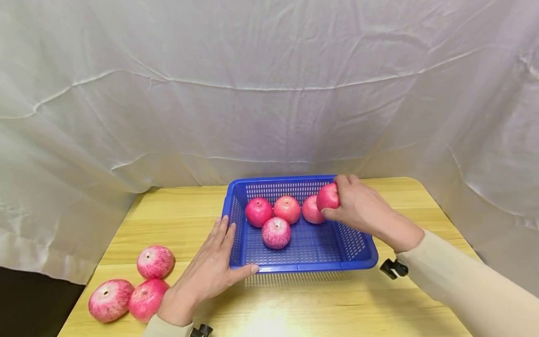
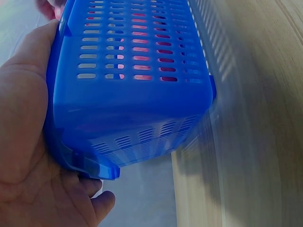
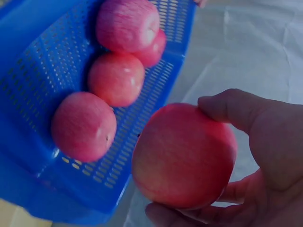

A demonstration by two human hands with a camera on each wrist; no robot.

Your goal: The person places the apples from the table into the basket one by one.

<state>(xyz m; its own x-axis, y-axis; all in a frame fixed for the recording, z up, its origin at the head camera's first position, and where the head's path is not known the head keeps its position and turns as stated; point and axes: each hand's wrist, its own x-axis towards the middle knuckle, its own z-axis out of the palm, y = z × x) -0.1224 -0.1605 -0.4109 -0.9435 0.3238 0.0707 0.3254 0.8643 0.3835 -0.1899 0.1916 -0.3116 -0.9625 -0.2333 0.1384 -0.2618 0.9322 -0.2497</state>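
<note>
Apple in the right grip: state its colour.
The apple is red, paler orange-pink at its lower left; best seen in the right wrist view.

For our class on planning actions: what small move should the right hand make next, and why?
Probably lower the round red apple into the bare near-right part of the rectangular blue plastic basket: the right hand grips it at the basket's right end, and the left hand touches the basket's left side.
</note>
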